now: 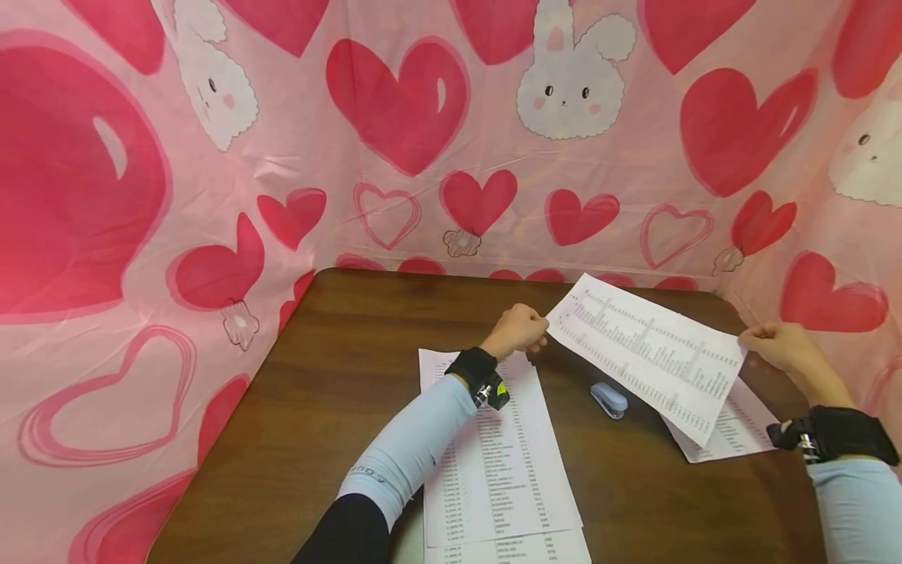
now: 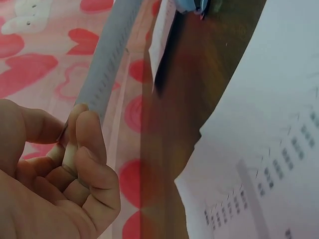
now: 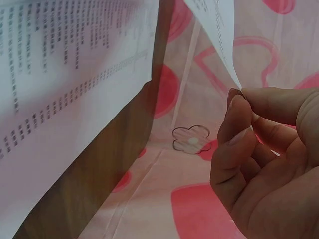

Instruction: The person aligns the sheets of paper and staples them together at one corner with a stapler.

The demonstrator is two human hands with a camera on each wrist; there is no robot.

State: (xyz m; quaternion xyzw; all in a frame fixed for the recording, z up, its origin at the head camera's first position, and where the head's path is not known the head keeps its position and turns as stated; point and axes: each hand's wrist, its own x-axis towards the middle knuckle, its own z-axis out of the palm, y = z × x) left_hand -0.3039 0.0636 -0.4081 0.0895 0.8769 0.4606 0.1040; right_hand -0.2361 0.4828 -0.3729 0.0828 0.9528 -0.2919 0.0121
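Note:
A printed sheet of paper hangs tilted above the table, stretched between both hands. My left hand pinches its left corner between thumb and fingers; the left wrist view shows the sheet edge-on at the fingertips. At the opposite corner my right hand pinches it, and the same sheet rises from the fingertips in the right wrist view. Under my left forearm lies a stack of printed papers. Another printed paper rests on the table beneath the held sheet, partly hidden by it.
A small light-blue stapler sits on the brown wooden table, between the stack and the paper on the right. Pink cloth with hearts and rabbits hangs around the table's back and sides.

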